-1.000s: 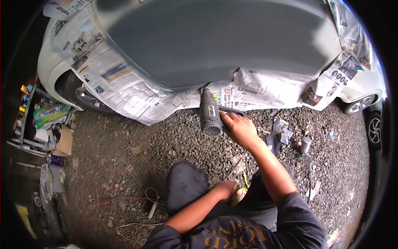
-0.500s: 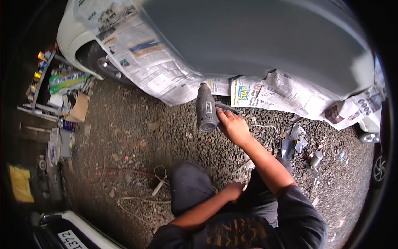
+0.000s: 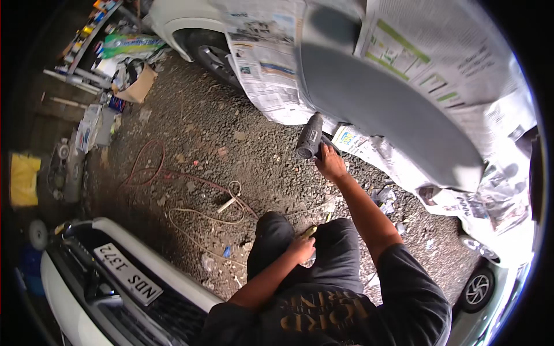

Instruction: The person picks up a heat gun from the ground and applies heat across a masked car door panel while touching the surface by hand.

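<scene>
My right hand (image 3: 331,165) is wrapped round the handle of a dark heat gun (image 3: 307,142), whose nozzle points at the lower edge of the car's grey panel (image 3: 358,86). Newspaper (image 3: 262,72) covers the car on both sides of the panel and along its bottom edge. Between my knees, my left hand (image 3: 301,249) is closed, with a small yellowish thing (image 3: 310,230) at its fingertips. Its shape is too small to make out.
A red hose (image 3: 193,177) and a pale cord (image 3: 193,212) lie on the gravel. At lower left stands a white car with a number plate (image 3: 128,274). A cardboard box (image 3: 138,85) and a shelf of bottles (image 3: 92,29) are at upper left.
The view has swung, bringing the lower-left car and more newspaper over the panel into sight. The heat gun stays in my right hand. My left hand now shows farther forward between my knees.
</scene>
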### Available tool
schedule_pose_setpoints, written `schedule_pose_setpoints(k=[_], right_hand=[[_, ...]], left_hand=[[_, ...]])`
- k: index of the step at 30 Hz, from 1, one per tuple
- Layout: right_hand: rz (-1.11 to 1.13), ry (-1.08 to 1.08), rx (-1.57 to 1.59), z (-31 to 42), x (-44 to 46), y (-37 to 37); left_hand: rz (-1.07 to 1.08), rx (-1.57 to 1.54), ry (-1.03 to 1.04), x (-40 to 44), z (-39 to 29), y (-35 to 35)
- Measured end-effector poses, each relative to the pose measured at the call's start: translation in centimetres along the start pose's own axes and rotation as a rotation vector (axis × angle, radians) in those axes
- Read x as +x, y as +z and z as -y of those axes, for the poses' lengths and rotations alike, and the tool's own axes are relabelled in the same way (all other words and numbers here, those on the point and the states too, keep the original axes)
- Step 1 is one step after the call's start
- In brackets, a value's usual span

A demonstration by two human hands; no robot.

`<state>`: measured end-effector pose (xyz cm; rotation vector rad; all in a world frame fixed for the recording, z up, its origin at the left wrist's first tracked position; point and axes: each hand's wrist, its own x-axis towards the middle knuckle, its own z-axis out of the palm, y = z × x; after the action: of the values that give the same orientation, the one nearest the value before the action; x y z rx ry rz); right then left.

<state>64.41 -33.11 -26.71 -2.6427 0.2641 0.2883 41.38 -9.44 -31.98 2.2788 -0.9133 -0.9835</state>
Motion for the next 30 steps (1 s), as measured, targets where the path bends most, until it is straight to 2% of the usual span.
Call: schedule_pose_setpoints(k=[4, 5, 8, 9, 12, 14, 16, 19, 25, 28, 30], right_hand=[[0.116, 0.021, -0.046, 2.2, -2.0, -5.0], [0.113, 0.023, -0.05, 2.3, -2.6, -5.8], [0.087, 0.059, -0.03, 3.3, -4.5, -9.4], [0.08, 0.082, -0.016, 3.4, -5.5, -10.4], [0.018, 0.079, 0.057, 1.6, -7.4, -11.8], [0.033, 0.078, 0.138, 1.8, -9.8, -14.8], [-0.036, 0.016, 0.2, 0.7, -11.6, -15.7], [-0.07, 0.049, 0.228, -0.9, -15.0, -17.2], [-0.212, 0.055, 0.26, -5.0, -22.2, -18.9], [-0.231, 0.159, 0.343, -5.4, -26.5, -21.6], [-0.227, 0.236, 0.372, -5.8, -29.3, -23.6]], left_hand=[[-0.159, 0.006, -0.037, -7.1, -4.6, -8.4], [-0.265, 0.148, -0.028, -9.0, -4.3, -7.5], [-0.136, 0.231, -0.077, -14.1, -6.3, -9.6], [-0.243, 0.171, -0.058, -15.2, -6.3, -8.5], [-0.1, 0.171, -0.094, -17.4, -8.6, -9.7], [-0.077, 0.163, -0.095, -18.8, -9.4, -9.7], [-0.07, 0.207, -0.122, -19.6, -9.8, -9.7], [-0.089, 0.177, -0.13, -20.7, -10.7, -10.1], [0.092, 0.122, -0.224, -21.2, -11.0, -12.4], [0.055, 0.185, 0.025, -19.8, -4.2, -7.8], [0.172, 0.189, 0.134, -19.1, -5.7, -10.9]])
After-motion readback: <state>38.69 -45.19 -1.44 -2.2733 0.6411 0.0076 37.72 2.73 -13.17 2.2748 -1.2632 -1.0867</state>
